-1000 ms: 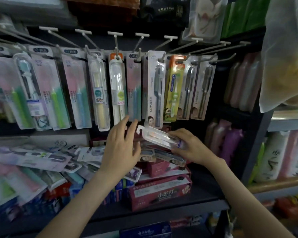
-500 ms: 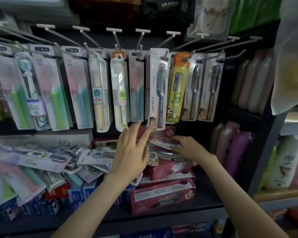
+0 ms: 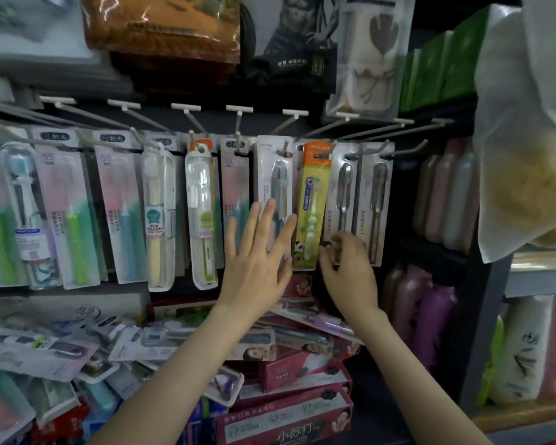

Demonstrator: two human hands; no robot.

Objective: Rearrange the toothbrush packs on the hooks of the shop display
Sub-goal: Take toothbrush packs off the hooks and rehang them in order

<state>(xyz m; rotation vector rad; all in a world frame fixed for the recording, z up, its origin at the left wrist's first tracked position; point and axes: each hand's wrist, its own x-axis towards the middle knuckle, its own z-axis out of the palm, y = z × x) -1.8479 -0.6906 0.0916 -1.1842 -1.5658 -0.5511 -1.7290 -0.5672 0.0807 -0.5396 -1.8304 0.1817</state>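
Note:
Toothbrush packs hang in a row on grey hooks across the display. My left hand is raised with straight, spread fingers, their tips lying on the white pack with a grey brush. To its right hangs a yellow children's pack. My right hand is beside it, fingers curled and pinching the bottom edge of a grey toothbrush pack. A second grey pack hangs at the end of the row. A clear case with a purple end lies on the pile below.
Loose toothbrush packs are heaped on the shelf below, with red toothpaste boxes under my arms. Pink and purple bottles stand on the right. A white plastic bag hangs at the upper right. Folded goods fill the top shelf.
My right hand laid the clear toothbrush case on the pile and rose to the grey pack's lower edge. My left hand moved up from the shelf onto the hanging white pack.

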